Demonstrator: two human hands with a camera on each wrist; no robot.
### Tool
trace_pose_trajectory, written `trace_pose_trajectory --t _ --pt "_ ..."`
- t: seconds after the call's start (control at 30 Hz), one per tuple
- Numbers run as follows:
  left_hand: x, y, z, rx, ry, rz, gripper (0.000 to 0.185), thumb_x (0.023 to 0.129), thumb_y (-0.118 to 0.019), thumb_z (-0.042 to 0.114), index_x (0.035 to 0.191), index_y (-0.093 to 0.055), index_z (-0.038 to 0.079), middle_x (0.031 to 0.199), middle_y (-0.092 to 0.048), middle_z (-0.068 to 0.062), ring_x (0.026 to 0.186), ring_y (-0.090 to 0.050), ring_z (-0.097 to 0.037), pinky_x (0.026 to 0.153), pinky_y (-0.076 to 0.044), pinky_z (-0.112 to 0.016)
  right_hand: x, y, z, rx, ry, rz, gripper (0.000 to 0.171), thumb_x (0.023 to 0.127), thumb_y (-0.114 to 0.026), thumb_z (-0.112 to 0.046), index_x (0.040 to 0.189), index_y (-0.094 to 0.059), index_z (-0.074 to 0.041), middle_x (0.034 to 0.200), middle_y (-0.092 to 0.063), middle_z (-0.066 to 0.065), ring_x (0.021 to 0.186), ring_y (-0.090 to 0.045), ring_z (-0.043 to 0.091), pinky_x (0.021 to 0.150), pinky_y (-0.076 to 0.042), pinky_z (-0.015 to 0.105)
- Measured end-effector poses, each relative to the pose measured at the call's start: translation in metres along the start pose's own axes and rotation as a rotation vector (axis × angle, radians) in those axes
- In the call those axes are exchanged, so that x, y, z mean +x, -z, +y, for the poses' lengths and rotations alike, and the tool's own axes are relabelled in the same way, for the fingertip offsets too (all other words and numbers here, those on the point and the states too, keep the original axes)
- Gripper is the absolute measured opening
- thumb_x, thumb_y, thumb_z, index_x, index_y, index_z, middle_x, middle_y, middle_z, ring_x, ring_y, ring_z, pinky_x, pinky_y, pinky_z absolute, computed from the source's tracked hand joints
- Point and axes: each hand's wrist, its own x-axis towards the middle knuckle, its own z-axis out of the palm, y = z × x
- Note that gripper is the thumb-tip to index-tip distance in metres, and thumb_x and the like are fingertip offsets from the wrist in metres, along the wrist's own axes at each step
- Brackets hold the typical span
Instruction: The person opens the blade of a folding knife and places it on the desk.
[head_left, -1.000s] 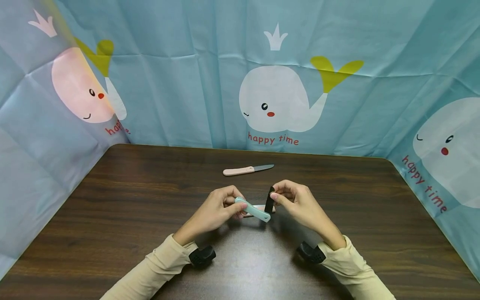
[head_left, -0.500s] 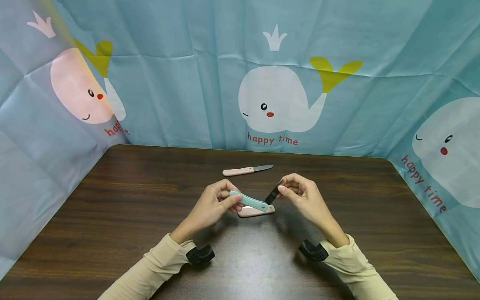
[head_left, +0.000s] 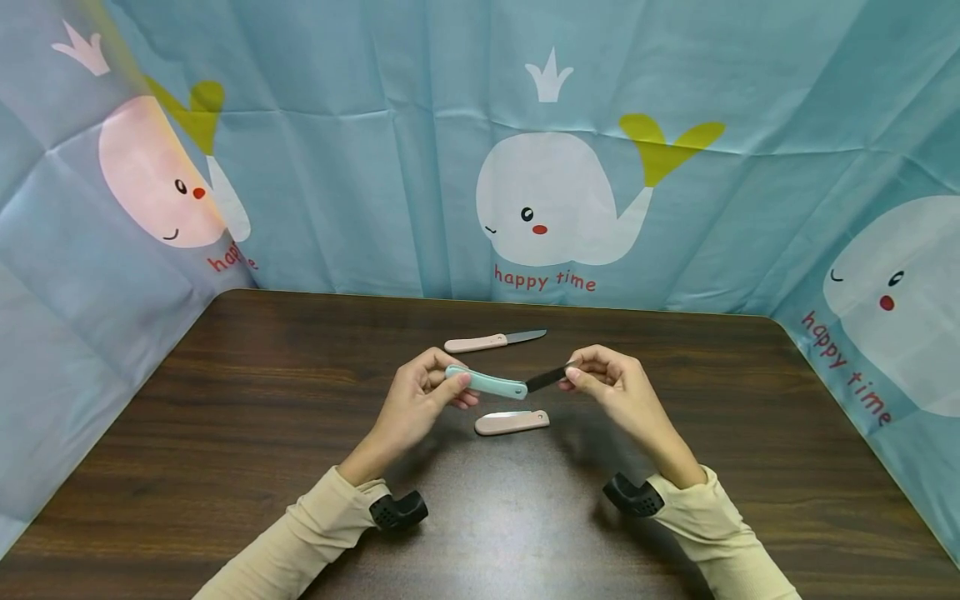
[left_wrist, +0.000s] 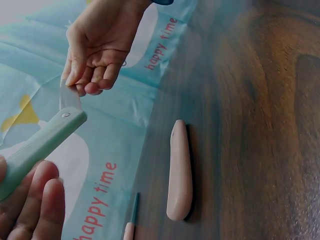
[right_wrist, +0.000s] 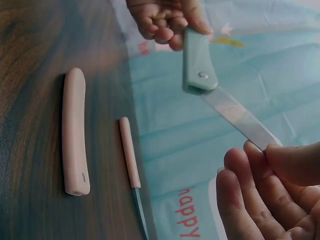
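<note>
Pinched between the thumb and fingers of the left hand (head_left: pixel 417 398) is the handle of a mint-green folding knife (head_left: pixel 487 382), while the right hand (head_left: pixel 611 387) nips the tip of its dark blade (head_left: pixel 546 379) between thumb and forefinger. Both hands hold the knife in the air above the dark wooden table (head_left: pixel 225 433), near the middle of it and a little toward the person.

Over the last second the blade has swung out. It stood nearly upright from the hinge, then leaned away to the right, and now it lies almost in line with the handle, pointing right. The hands have also risen and drawn apart, so the knife no longer hides what lies beneath it. By the look of it the blade is fully or very nearly unfolded (whether it has locked cannot be told from these views).

Just under the held knife, on the table, rests a pink folding knife (head_left: pixel 512 422) with its blade closed into the handle. Farther off, toward the cloth, lies a second pink knife (head_left: pixel 495 340) with its blade opened out and pointing right. From the right wrist the green handle's pivot rivet (right_wrist: pixel 202 75) shows plainly, with the blade running from it down to the fingertips (right_wrist: pixel 272 157). Behind the table hangs a blue cloth printed with whales (head_left: pixel 551 200).
</note>
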Motion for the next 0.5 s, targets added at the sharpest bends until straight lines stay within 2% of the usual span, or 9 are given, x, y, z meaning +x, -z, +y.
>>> trace_pose_trajectory --t 0.2,0.27,0.37,0.5 --pt "0.0008 0.0020 0.0007 -0.067 -0.008 0.050 0.016 0.097 -0.059 0.001 0.106 -0.052 -0.011 0.091 -0.068 -0.037 0.072 -0.072 -0.010 0.071 -0.060 -0.029 0.0010 0.0012 0.0022 -0.011 0.007 -0.005 0.012 0.096 -0.063 -0.004 0.100 -0.063 0.007 0.090 -0.073 0.021 0.079 -0.072 0.007 0.076 -0.059 0.031" --pt "0.0015 0.0029 -0.0008 -0.095 -0.019 0.060 0.015 0.097 -0.058 0.000 0.105 -0.052 -0.011 0.088 -0.072 -0.031 0.071 -0.073 -0.011 0.070 -0.059 -0.028 0.0009 0.0013 0.0029 -0.027 -0.002 -0.004 0.013 0.095 -0.064 -0.006 0.099 -0.064 0.006 0.091 -0.073 0.022 0.079 -0.072 0.007 0.076 -0.059 0.033" --pt "0.0025 0.0041 -0.0039 -0.139 -0.041 0.066 0.013 0.098 -0.058 0.001 0.105 -0.052 -0.009 0.083 -0.076 -0.014 0.072 -0.073 -0.011 0.070 -0.059 -0.028 0.0004 0.0011 0.0043 -0.065 -0.023 -0.004 0.014 0.094 -0.066 -0.009 0.099 -0.065 0.004 0.091 -0.073 0.021 0.079 -0.071 0.007 0.076 -0.059 0.031" --pt "0.0024 0.0052 -0.0062 -0.185 -0.054 0.067 0.007 0.099 -0.057 0.002 0.104 -0.053 -0.002 0.082 -0.076 0.003 0.073 -0.073 -0.010 0.071 -0.059 -0.028 0.0002 0.0007 0.0071 -0.119 -0.039 -0.018 0.014 0.094 -0.068 -0.012 0.099 -0.067 0.001 0.089 -0.073 0.016 0.078 -0.070 0.010 0.073 -0.057 0.031"
